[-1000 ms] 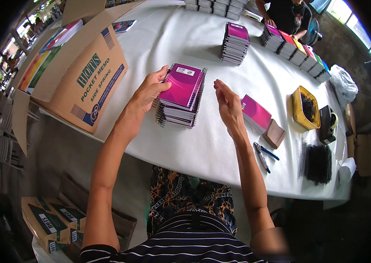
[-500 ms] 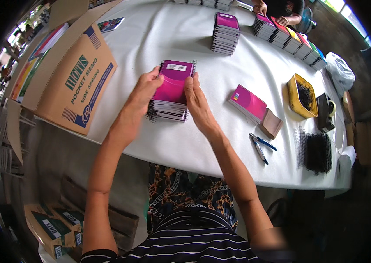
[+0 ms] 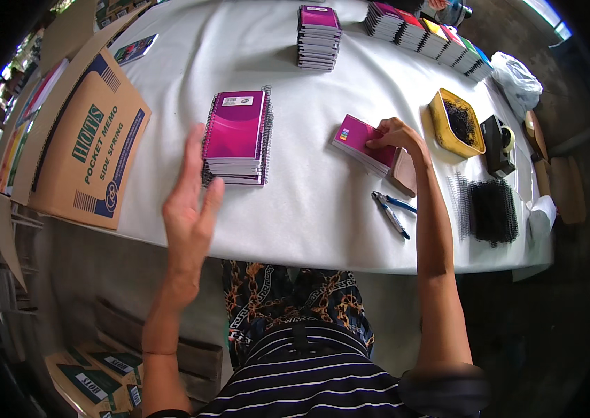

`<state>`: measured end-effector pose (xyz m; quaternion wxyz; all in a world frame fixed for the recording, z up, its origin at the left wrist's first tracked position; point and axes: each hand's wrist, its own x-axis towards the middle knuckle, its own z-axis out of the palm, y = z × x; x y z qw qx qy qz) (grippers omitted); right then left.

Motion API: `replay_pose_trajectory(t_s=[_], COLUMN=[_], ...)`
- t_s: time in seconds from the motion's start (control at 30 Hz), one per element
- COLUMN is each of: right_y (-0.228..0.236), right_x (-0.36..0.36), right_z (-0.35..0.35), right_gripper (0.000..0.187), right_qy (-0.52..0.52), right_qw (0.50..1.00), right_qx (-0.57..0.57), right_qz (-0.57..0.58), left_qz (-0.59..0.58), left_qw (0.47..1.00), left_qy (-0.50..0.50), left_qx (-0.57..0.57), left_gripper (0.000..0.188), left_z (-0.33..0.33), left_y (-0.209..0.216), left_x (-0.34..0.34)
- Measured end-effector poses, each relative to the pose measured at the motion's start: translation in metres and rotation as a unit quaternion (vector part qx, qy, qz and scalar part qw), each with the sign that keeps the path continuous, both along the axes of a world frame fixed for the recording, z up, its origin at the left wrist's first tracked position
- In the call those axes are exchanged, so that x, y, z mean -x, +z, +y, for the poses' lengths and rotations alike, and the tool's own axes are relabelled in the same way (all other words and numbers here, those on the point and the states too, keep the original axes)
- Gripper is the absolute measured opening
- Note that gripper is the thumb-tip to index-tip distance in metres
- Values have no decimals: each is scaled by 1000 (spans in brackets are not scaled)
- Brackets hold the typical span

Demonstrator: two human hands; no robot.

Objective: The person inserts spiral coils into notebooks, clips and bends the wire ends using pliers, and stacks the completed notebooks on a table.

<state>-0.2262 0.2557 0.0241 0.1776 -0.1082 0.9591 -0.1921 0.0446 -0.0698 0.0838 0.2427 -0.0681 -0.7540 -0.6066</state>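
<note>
Head view. Left hand (image 3: pixel 190 202) raised above the table (image 3: pixel 309 216) edge, fingers spread and straight, palm turned inward, holding nothing, just left of and below the notebook stack (image 3: pixel 236 139). Stack of magenta spiral notebooks lying flat on the white cloth, wire binding along both long sides, small white label near the top cover's far edge. Not touched by either hand.

Right hand (image 3: pixel 396 136) stretched out to the right, fingertips curled down onto the near edge of a loose cover pile (image 3: pixel 361 143), magenta on top; pressing or pinching it, cannot tell which. Brown card (image 3: pixel 404 172) just under the wrist, touching the pile's right end. Pliers (image 3: pixel 391 210) with blue handles near, below the forearm.

Further right: yellow tray (image 3: pixel 445 118) with dark bits inside, black tape dispenser (image 3: pixel 495 145) beside it, black wire coils (image 3: pixel 491 212) near the table's right end.

Far side: second stack (image 3: pixel 318 38) of notebooks, then a row (image 3: pixel 424 36) of notebooks in several colours. White bag (image 3: pixel 516 78) at the far right.

Left: open cardboard box (image 3: pixel 89 164) tipped on its side at the table edge.

Bottom: striped shirt (image 3: pixel 302 383), patterned cloth above it.
</note>
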Motion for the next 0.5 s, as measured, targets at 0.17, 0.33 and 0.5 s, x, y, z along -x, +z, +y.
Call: replay_pose_trajectory(t_s=[0.17,0.33,0.5], right_y=[-4,-19,49], right_x=[10,-8,-87], right_z=[3,26,-20], right_gripper=[52,46,25], right_qy=[22,31,70], right_qw=[998,944,952], right_qx=[32,23,173], right_qz=[54,329,244], left_qz=[-11,-43,-68], left_qw=[985,981,991], left_qy=[-71,-132,-71], left_qx=[159,137,95], left_gripper=[67,76,97], left_z=[42,79,80], left_y=[-18,-32,-55], left_x=[-3,12,37])
